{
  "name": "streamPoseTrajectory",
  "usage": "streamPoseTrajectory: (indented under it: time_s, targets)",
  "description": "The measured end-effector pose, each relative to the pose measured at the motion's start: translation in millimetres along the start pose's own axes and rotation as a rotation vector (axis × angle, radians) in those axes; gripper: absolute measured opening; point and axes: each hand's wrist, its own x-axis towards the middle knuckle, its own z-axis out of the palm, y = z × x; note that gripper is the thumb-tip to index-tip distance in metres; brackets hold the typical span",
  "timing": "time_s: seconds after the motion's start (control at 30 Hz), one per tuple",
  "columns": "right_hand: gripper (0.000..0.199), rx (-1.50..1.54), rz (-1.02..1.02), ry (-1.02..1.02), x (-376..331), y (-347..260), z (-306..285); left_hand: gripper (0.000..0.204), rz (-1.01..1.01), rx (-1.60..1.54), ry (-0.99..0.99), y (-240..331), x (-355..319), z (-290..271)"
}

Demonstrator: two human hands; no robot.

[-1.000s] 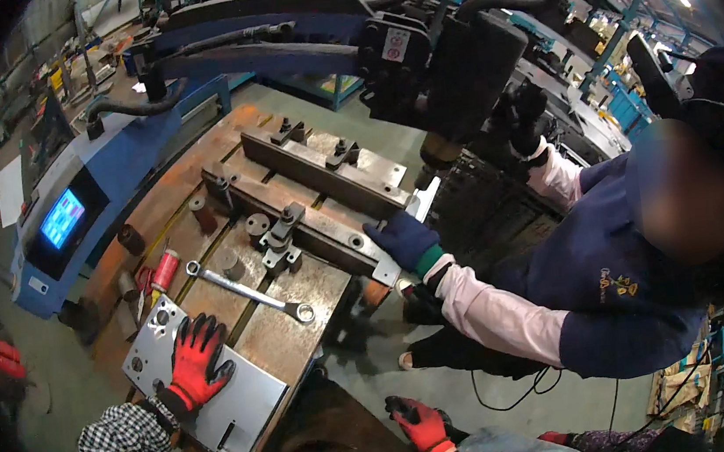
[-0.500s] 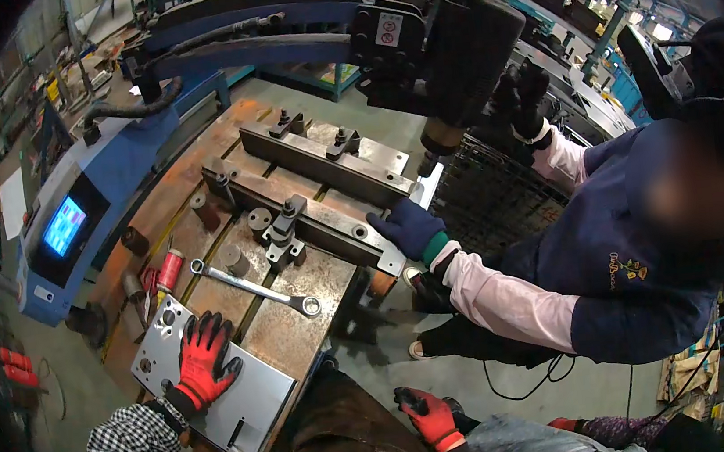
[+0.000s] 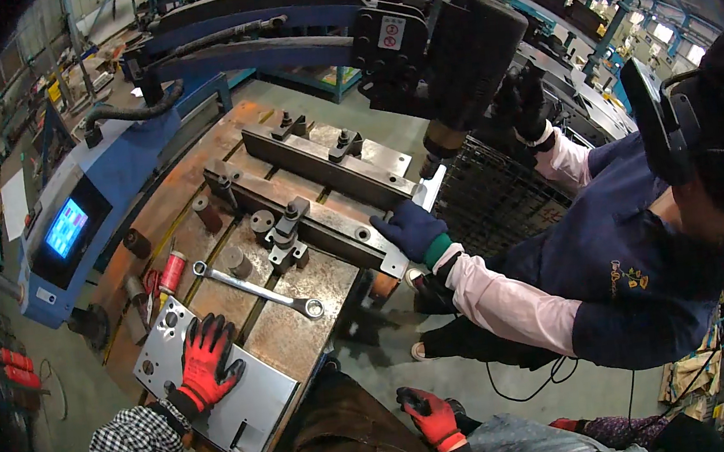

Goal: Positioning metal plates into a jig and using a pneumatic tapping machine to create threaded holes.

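My left hand (image 3: 209, 363), in a red glove with black fingers, lies spread on a flat grey metal plate (image 3: 247, 395). This plate has round holes at its far-left end and a slot near its near end. Low in the middle, beside my clothing, hangs my right hand (image 3: 433, 419) in a matching glove. Its fingers are loosely bent, and I see nothing in them. Past the plate, a long ratchet wrench (image 3: 254, 288) rests across the steel worktable (image 3: 307, 333). A red can (image 3: 173, 272) stands by the plate's far corner.
A co-worker's blue-gloved hand (image 3: 416, 233) touches a bright metal piece (image 3: 433, 185) at the rails' right end. Their other hand (image 3: 530, 101) is by the black machine head (image 3: 472, 55). Clamps (image 3: 288, 232) and steel rails (image 3: 321, 168) occupy the table; a lit screen (image 3: 67, 228) stands left.
My hands and the plate stay where they were. The co-worker's head has turned and tipped down slightly; their hands keep their places.
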Motion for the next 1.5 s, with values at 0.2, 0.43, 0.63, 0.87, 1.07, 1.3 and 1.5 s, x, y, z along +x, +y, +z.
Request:
streamPoseTrajectory:
  time_s: [0.2,0.43,0.63,0.87,1.07,1.3,1.5]
  targets:
    - [0.049,0.027,-0.001,-0.001,1.9,0.2,2.1,0.096,-0.010,0.022,-0.007,-1.7,-1.6,0.1]
    - [0.051,-0.056,0.007,0.041,1.9,14.0,7.5,0.094,-0.007,-0.002,-0.007,-0.3,2.4,-1.3]
    - [0.052,-0.031,-0.049,0.025,5.3,0.0,3.2,0.091,0.003,0.013,0.010,-2.1,3.7,-0.1]
    - [0.052,0.009,-0.028,0.001,4.5,30.7,12.7,0.091,0.021,0.006,0.014,-6.0,3.1,0.7]
    - [0.057,-0.034,0.028,-0.017,-0.9,23.3,11.8,0.093,0.005,-0.010,-0.005,-4.3,-3.0,-5.0]
    - [0.053,-0.059,0.091,-0.030,-3.9,-7.3,0.6,0.093,0.001,0.006,-0.008,-5.9,-1.3,1.2]
    - [0.053,-0.018,0.060,-0.055,1.0,-2.4,1.2,0.095,-0.009,-0.005,-0.020,-9.2,0.8,3.9]
